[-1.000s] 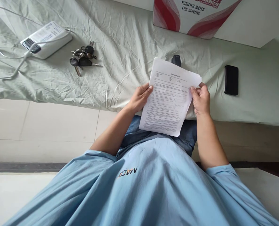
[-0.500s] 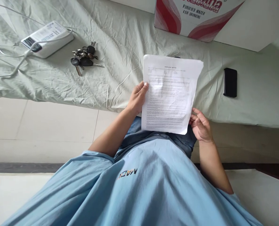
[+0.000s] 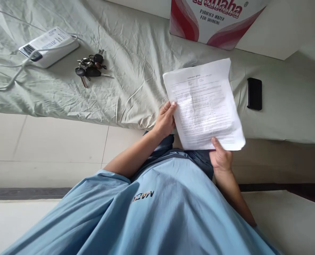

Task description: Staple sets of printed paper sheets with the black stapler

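Note:
Printed white paper sheets (image 3: pixel 200 106), headed with a short title line, are held over my lap, tilted with the lower edge swung to the right. My left hand (image 3: pixel 166 118) pinches the left edge, thumb on top and fingers behind. At the bottom edge, my right hand (image 3: pixel 221 157) grips the sheets with its thumb on the printed face; its other fingers are mostly hidden underneath. Whether it is one sheet or a thin stack I cannot tell for sure.
A wrinkled pale green cloth (image 3: pixel 136 71) covers the surface ahead. On it lie a bunch of keys (image 3: pixel 90 69), a white box-like device (image 3: pixel 49 47) with cables, a black phone (image 3: pixel 254 94) and a red-and-white water carton (image 3: pixel 213 23). Floor tiles (image 3: pixel 64 138) show below its edge.
The paper has turned, its lower edge swinging right. My right hand went from loose fingers beside the right edge to gripping the bottom edge. My left hand shifted slightly right, still holding.

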### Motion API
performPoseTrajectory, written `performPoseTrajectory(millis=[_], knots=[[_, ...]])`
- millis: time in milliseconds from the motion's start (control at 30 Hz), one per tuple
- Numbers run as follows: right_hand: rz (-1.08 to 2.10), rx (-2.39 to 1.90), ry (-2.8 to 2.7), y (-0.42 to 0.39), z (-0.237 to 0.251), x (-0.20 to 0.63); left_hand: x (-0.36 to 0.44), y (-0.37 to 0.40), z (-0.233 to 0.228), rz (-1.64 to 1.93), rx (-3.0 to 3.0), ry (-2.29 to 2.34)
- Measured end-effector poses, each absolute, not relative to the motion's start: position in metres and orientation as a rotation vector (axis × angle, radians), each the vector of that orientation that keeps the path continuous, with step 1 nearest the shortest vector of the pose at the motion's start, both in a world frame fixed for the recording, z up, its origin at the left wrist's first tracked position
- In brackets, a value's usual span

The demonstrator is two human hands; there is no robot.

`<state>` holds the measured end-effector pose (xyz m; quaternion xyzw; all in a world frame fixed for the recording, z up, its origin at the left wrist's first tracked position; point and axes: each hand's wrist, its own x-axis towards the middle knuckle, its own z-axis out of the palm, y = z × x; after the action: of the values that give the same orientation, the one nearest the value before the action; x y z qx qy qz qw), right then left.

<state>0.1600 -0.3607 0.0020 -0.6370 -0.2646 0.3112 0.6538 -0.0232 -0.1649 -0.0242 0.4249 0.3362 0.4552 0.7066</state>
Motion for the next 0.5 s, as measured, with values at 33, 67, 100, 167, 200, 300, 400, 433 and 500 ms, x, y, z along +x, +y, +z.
performPoseTrajectory(millis=[33,67,100,167,200,300,400,433,500], knots=[[0.587,-1.482,-0.677,-0.358,0.007,0.171,-0.031,-0.157,-0.021,0.981,0.977,0.724],[0.49,-1.508,-0.752,-0.356,0.013,0.186,-0.039,-0.147,-0.017,0.991,1.017,0.694],[0.414,-1.519,-0.821,-0.354,0.021,0.202,-0.048,-0.135,-0.013,0.996,1.055,0.666],[0.324,-1.543,-0.969,-0.352,0.039,0.235,-0.064,-0.109,-0.005,0.985,1.12,0.639],[0.29,-1.567,-1.035,-0.35,0.049,0.25,-0.07,-0.097,0.0,0.972,1.146,0.645],[0.269,-1.688,-1.193,-0.344,0.07,0.277,-0.081,-0.068,0.009,0.89,1.193,0.687],[0.381,-1.751,-1.245,-0.336,0.073,0.277,-0.083,-0.055,0.013,0.774,1.339,0.646],[0.413,-1.75,-1.243,-0.334,0.07,0.274,-0.082,-0.054,0.012,0.724,1.417,0.627],[0.419,-1.746,-1.215,-0.333,0.062,0.268,-0.078,-0.054,0.009,0.671,1.519,0.617]])
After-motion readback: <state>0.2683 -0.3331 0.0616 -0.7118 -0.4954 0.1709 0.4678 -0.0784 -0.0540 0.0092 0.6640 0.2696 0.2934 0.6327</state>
